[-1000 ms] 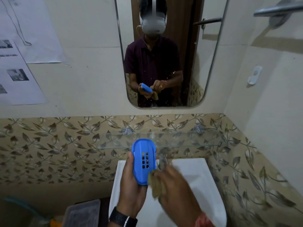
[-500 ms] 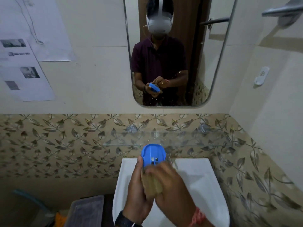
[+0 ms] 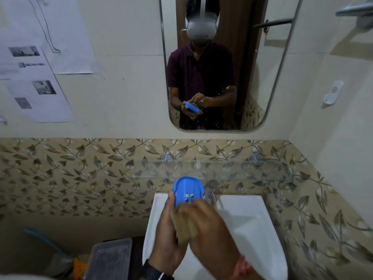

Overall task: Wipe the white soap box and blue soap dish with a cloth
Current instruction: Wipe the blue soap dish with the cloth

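Blue soap dish [image 3: 188, 190]: upright, above the white sink [image 3: 248, 225].
Left hand [image 3: 167, 237]: grip closed around the dish's lower part.
Right hand [image 3: 210, 229]: grip pinched a tan cloth [image 3: 184, 229], pressed against the dish.
Glass shelf [image 3: 242, 170]: behind the sink, on the wall.
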{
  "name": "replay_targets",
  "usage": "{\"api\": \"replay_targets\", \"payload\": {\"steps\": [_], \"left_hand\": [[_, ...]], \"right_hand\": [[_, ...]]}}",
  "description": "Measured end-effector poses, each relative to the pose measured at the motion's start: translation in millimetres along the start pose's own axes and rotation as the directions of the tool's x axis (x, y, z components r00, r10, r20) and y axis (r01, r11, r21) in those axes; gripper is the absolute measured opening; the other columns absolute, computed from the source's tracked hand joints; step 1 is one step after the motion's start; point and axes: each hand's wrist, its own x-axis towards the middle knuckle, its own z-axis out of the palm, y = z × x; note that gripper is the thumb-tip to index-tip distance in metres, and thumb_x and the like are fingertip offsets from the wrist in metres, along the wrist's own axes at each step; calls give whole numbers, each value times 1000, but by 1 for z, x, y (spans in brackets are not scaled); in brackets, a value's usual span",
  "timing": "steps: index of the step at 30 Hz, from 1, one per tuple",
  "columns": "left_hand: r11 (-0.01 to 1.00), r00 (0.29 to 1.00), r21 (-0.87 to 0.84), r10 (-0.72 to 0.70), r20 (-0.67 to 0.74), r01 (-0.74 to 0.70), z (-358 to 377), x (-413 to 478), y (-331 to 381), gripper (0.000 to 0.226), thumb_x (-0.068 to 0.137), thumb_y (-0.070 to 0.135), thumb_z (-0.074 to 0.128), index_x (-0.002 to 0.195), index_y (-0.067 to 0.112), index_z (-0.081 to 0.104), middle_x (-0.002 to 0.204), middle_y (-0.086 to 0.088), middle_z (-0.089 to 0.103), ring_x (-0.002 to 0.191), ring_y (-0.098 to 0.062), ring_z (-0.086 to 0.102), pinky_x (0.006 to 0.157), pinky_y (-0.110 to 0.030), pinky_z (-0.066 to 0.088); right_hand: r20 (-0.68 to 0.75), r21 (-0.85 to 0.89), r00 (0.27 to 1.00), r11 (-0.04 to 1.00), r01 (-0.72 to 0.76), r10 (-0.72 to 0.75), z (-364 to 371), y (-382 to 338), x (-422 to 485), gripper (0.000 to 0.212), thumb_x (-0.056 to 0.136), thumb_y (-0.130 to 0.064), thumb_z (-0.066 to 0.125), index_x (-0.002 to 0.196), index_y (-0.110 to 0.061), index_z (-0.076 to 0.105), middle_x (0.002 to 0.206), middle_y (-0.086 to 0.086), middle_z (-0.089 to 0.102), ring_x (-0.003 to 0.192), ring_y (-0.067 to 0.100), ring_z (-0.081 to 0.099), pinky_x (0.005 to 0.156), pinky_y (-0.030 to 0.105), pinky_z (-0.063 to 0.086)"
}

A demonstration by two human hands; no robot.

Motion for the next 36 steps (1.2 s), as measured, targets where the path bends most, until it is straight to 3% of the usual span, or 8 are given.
{"api": "replay_targets", "payload": {"steps": [5,9,16,21,25,27,31,36], "left_hand": [[994,995,42,103,-11,-102,-9,1,11,63,92,55,46,126,8,67,128,-25,65,109,-37,66,97,-50,51],[997,997,21,70,22,-70,0,-1,1,56,93,47,44,133,13,62,134,-19,64,124,-37,60,103,-51,50],[1000,1000,14,25,7,-25,-10,5,9,71,87,60,54,127,3,65,110,-23,69,100,-32,67,90,-45,53],[996,997,58,67,31,-68,-8,1,6,62,92,53,45,132,10,63,133,-21,64,122,-37,61,104,-50,46],[1000,998,5,28,55,-29,1,-1,-6,55,93,47,44,128,12,66,131,-19,66,119,-35,64,97,-49,54],[999,999,-28,20,36,-19,0,0,-4,57,90,47,49,123,5,69,127,-21,67,114,-34,67,95,-46,56],[1000,1000,28,10,-8,-10,-13,4,3,69,91,58,48,125,1,66,122,-21,66,102,-31,67,87,-43,58],[998,1000,67,13,26,-14,-16,6,-5,63,94,55,41,135,10,61,134,-20,63,124,-36,60,103,-49,51]], "right_hand": [[-33,17,999,1000,8,-8,-2,24,-6,49,70,-8,65,113,-32,67,101,-16,55,89,7,64,82,2,49],[-236,-40,964,990,-134,121,-15,19,50,34,80,9,66,108,-6,79,103,6,71,88,15,70,84,13,55],[5,36,999,999,32,-32,9,3,-12,39,82,-14,57,115,-31,68,104,-5,63,92,9,68,79,21,61],[-130,1,985,993,-116,115,-7,32,9,45,74,9,69,108,-20,76,98,-6,65,85,6,64,85,-9,42],[-214,-15,964,986,-163,156,-17,21,46,36,83,13,68,113,-5,79,105,2,67,92,9,63,83,0,47],[-154,26,986,998,-54,57,-9,5,34,35,80,-4,60,110,-11,77,102,2,67,90,1,60,88,-7,43],[37,56,999,998,16,-18,13,13,-26,42,81,-20,54,118,-34,66,107,-12,59,90,12,72,80,20,61],[-73,34,985,988,-152,155,-3,47,-4,48,75,3,71,111,-29,74,98,-24,53,85,-11,59,84,-13,39]]}}
